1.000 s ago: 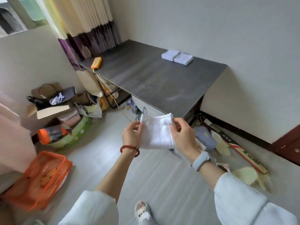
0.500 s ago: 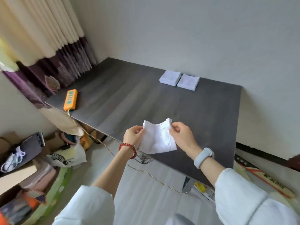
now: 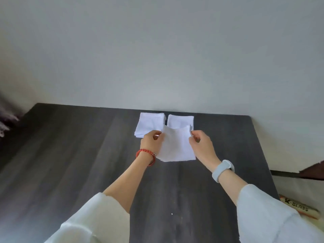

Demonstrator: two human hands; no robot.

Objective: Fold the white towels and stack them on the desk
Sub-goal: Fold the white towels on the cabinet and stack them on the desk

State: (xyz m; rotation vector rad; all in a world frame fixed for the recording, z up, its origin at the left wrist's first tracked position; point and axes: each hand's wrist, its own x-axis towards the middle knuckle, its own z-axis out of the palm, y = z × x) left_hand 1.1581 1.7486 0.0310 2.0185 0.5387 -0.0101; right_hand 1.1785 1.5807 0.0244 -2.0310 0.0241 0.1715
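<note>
Hands pinch towel (image 3: pixel 177 146) by top corners: left grip (image 3: pixel 152 143), right grip (image 3: pixel 201 144), fingers curled tight. Towel hangs over counter (image 3: pixel 87 155), near two folded stacks (image 3: pixel 150 123).

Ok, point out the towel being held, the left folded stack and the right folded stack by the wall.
held towel (image 3: pixel 177 146), head view, middle of the cloth.
left folded stack (image 3: pixel 150 123), head view, top towel's centre.
right folded stack (image 3: pixel 180 121), head view, visible top surface.

- White towel (image 3: pixel 177 146): hangs flat, pinched at both top corners
- Two folded towel stacks (image 3: pixel 150 123) (image 3: pixel 180 121): side by side on the dark bench (image 3: pixel 70 155), near the wall
</note>
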